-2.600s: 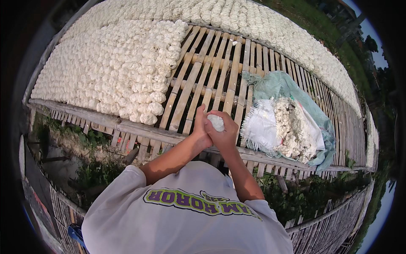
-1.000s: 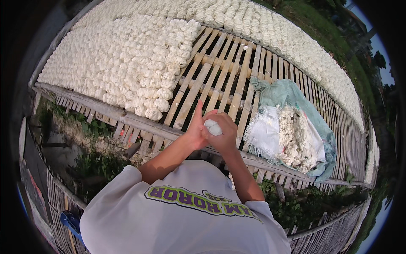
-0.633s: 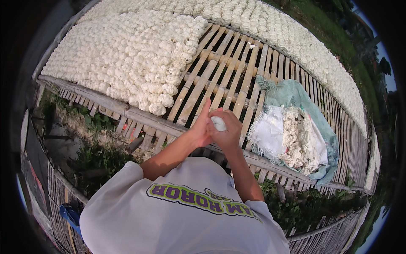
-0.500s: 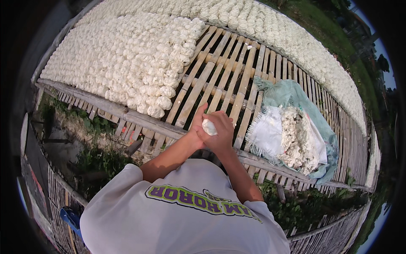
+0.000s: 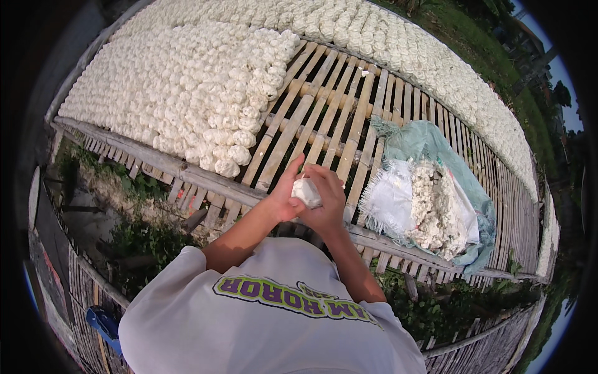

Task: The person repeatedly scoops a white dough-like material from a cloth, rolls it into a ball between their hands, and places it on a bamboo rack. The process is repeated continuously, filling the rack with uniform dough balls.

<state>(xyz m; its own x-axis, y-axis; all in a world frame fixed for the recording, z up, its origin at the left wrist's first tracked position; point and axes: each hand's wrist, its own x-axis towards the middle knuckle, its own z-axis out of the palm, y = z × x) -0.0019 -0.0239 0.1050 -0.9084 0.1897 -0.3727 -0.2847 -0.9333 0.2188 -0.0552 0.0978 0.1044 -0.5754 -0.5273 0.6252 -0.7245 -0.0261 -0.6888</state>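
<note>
A slatted bamboo platform point(image 5: 356, 128) filled most of the view, with dark gaps showing between its strips. A broad spread of white lumps point(image 5: 180, 93) sat in close rows over its left part, and beyond the far edge curved a band of similar pale pieces point(image 5: 436, 56). The person's white shirt point(image 5: 249, 336) took up the lower middle. On the right, a blue-green sheet point(image 5: 439, 140) lay beneath a frayed white sack point(image 5: 387, 193), on which rested a crumbly white mass point(image 5: 438, 212).

Near the platform's front edge, the left hand point(image 5: 285, 196) and right hand point(image 5: 329, 202) met around a single white lump point(image 5: 307, 193). The right fingers curled over its far side, slightly spread; the left hand cupped its left side, one digit pointing away (how its hidden fingers stood, I could not tell). Smallest was a white scrap point(image 5: 364, 73) toward the back of the slats.
</note>
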